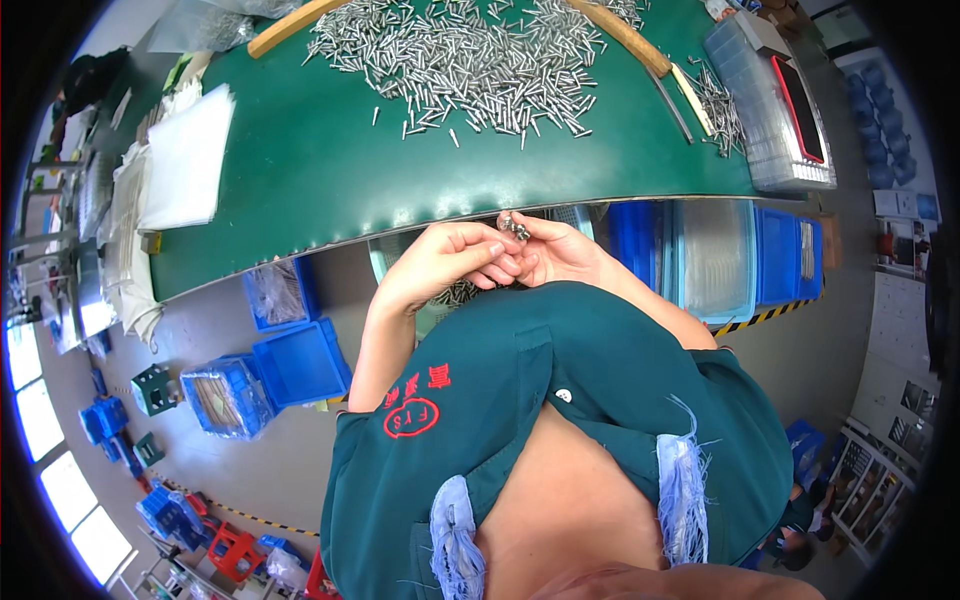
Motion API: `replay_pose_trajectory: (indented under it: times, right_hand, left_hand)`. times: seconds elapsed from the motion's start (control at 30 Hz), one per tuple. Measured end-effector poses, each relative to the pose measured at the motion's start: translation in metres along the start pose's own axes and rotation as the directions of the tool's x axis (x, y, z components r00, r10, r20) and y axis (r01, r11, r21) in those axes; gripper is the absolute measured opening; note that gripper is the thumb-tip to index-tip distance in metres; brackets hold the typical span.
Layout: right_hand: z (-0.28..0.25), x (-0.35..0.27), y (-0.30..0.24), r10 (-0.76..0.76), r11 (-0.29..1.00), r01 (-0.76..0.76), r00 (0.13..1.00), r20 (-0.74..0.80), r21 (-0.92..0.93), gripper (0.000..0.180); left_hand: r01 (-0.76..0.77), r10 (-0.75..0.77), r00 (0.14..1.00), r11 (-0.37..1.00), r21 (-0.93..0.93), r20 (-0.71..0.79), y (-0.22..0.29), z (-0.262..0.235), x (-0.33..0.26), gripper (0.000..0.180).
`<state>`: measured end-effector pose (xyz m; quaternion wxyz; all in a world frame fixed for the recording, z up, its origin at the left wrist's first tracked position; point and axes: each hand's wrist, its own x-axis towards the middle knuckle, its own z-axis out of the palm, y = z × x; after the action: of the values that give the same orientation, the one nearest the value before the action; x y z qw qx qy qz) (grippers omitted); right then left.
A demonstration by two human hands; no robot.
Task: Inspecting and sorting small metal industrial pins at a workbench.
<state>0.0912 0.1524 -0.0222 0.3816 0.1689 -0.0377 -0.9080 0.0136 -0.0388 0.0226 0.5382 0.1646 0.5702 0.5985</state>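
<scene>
Both of my hands meet just in front of the table's near edge, close to my body. My right hand (560,250) is closed, pinching a few small silver metal pieces (515,229) between thumb and fingers; they look like screws or rivets. My left hand (450,258) is beside it with fingers curled, their tips near the right hand's fingers. Whatever the left fingers may hold is hidden. Below the hands, more small metal pieces (457,293) show in a container partly covered by my left hand and shirt. A large pile of similar silver pieces (470,65) lies across the green table (330,170).
Wooden bars (625,35) flank the pile. At the right stand clear plastic trays (745,80) with a red-edged phone (797,108) on top, beside longer metal pieces (718,108). White sheets (187,160) lie left. Blue bins (300,360) stand on the floor and under the table.
</scene>
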Motion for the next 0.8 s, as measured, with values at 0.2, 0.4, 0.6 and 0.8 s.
replay_pose_trajectory:
  times: [0.2, 0.4, 0.6, 0.8]
  right_hand:
    - [-0.001, 0.003, 0.0, 0.034, 0.979, -0.005, 0.99, -0.138, 0.206, 0.026]
    - [-0.006, 0.004, 0.004, -0.355, 0.741, 0.132, 0.909, -0.217, -0.658, 0.024]
    - [-0.008, 0.003, 0.001, -0.49, 0.229, 0.063, 0.87, -0.059, -0.971, 0.024]
    - [0.018, -0.003, -0.003, -0.465, 0.122, 0.101, 0.885, 0.033, -0.987, 0.023]
  left_hand:
    - [-0.06, 0.061, 0.985, 0.998, 0.01, -0.162, -0.007, -0.017, -0.01, 0.027]
    - [-0.111, 0.127, 0.946, 0.991, 0.071, -0.298, -0.008, -0.025, -0.014, 0.026]
    - [-0.144, 0.193, 0.911, 0.977, 0.159, -0.365, 0.0, -0.027, -0.014, 0.025]
    - [-0.027, 0.571, 0.704, 0.617, 0.787, -0.423, 0.012, -0.027, 0.018, 0.024]
